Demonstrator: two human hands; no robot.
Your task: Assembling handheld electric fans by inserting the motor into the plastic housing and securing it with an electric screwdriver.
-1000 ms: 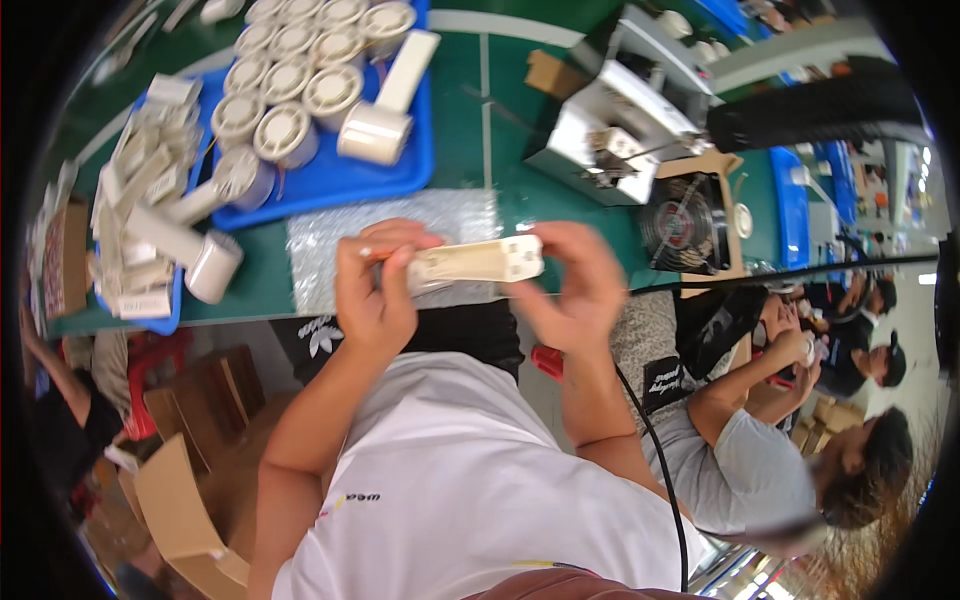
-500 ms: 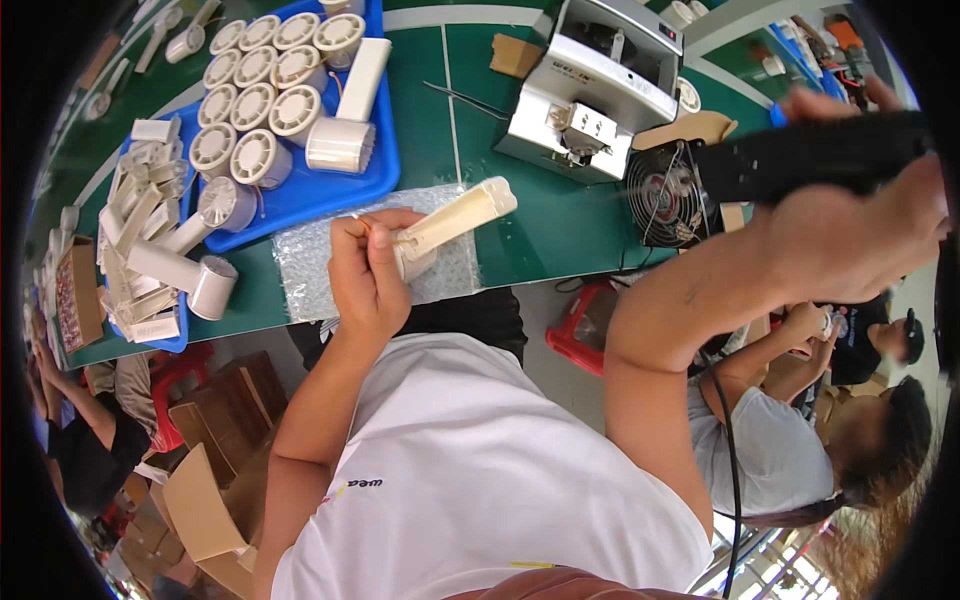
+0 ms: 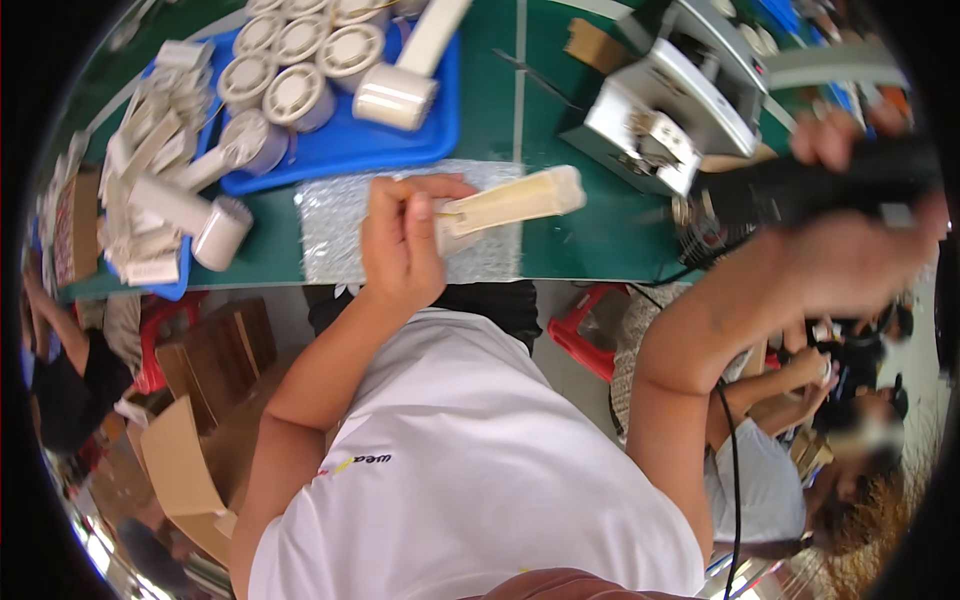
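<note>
Green counter (image 3: 590,240) runs across the workspace, with a blue tray (image 3: 400,140) of round cream parts toward its far left edge and a grey machine (image 3: 680,100) toward the far right. Over a silvery padded mat (image 3: 340,225) at the near edge, the left hand (image 3: 405,245) has its fingers (image 3: 420,215) curled tight around one end of a cream handle-shaped part (image 3: 505,205). Off to the right, the right hand (image 3: 850,265) grips a black power tool (image 3: 800,190), blurred, well apart from the part.

Two blue trays (image 3: 400,150), one cream handle (image 3: 510,203), one black tool (image 3: 830,185).
</note>
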